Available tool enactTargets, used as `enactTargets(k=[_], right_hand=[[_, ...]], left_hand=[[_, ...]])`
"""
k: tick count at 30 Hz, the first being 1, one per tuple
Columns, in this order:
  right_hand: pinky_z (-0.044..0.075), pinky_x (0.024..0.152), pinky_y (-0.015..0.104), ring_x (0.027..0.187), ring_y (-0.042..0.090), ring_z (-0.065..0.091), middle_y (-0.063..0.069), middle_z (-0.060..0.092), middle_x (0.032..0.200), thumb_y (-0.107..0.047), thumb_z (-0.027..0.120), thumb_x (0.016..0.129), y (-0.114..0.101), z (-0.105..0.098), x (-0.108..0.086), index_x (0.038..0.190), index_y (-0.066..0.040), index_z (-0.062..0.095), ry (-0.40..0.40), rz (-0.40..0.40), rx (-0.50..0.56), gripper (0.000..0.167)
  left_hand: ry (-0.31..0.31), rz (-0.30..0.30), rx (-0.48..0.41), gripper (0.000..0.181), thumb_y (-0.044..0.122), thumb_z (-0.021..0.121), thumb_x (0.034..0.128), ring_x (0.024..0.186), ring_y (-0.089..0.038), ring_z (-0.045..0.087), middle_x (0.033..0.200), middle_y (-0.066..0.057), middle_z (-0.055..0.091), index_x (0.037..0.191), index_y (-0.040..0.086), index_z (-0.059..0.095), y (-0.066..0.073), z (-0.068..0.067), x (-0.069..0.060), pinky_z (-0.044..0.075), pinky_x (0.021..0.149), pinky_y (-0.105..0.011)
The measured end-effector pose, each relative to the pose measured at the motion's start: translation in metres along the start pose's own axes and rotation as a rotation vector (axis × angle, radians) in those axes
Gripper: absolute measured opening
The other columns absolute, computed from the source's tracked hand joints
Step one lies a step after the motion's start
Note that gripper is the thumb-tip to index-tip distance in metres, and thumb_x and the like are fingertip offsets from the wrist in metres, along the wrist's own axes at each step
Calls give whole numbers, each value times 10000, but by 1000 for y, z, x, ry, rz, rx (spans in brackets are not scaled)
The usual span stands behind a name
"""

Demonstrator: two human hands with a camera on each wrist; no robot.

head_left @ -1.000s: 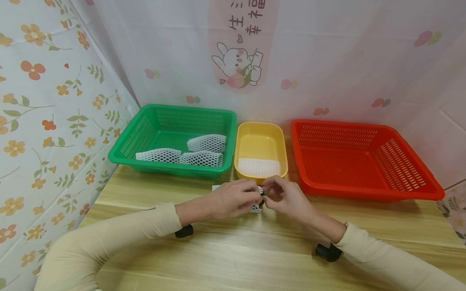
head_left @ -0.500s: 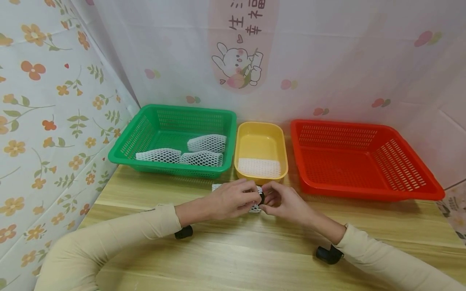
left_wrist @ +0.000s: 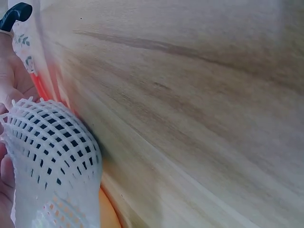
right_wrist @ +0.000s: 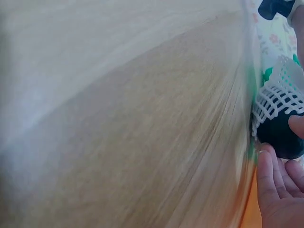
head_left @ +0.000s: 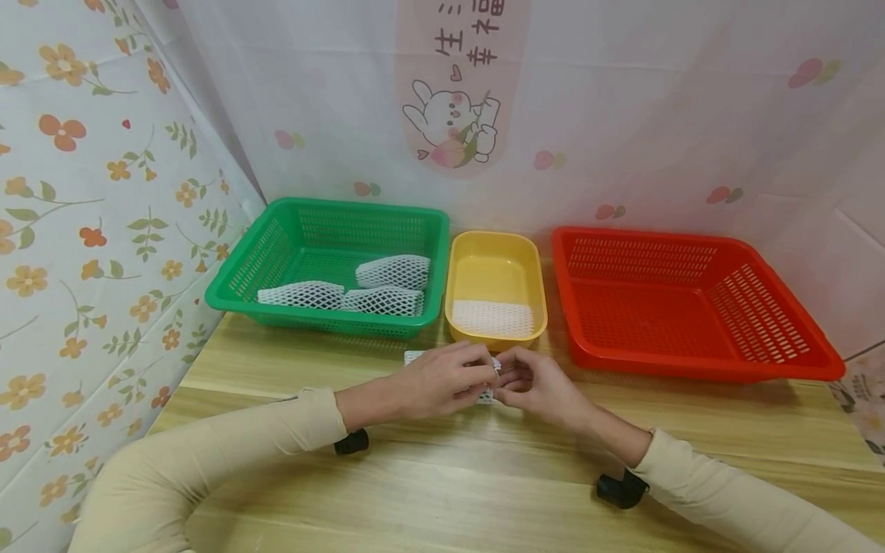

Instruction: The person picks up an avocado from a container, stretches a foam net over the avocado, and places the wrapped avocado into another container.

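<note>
In the right wrist view, a white foam net sleeve covers part of a dark, smooth, rounded fruit, whose bare end sticks out. My right hand is at that end, thumb on the fruit and fingers beneath it. From the other side my left hand grips the sleeve, hiding most of it in the head view. The left wrist view shows the sleeve stretched over the dark fruit, its far part flat and slack. Both hands are low over the table, just in front of the yellow tray.
At the back left, a green basket holds three net-wrapped pieces. The yellow tray contains flat white net sleeves. On the right stands a red basket. Patterned cloth hangs behind.
My right fingers have come down slightly from the sleeve's rim to the fruit's end. The dark end visible between my hands earlier is now nearly hidden in the head view.
</note>
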State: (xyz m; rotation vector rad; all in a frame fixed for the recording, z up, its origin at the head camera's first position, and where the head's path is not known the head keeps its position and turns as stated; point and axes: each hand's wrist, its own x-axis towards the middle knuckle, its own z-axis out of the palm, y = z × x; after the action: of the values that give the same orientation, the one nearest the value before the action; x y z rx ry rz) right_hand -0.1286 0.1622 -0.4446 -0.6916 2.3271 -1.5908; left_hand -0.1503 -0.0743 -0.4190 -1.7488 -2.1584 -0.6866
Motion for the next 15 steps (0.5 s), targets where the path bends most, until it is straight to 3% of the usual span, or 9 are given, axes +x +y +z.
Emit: enactTargets(k=[15], right_hand=[[555,831,322,957,253,675,113,679,1061,122,719,850,-4,4,3,1121,49,653,19,-33,-20,288]], left_hand=[[31,30,-29,144,48,721,926,944,-136,537,1054,-7,570,1052,110,691,5,2,5,433,846,-176]])
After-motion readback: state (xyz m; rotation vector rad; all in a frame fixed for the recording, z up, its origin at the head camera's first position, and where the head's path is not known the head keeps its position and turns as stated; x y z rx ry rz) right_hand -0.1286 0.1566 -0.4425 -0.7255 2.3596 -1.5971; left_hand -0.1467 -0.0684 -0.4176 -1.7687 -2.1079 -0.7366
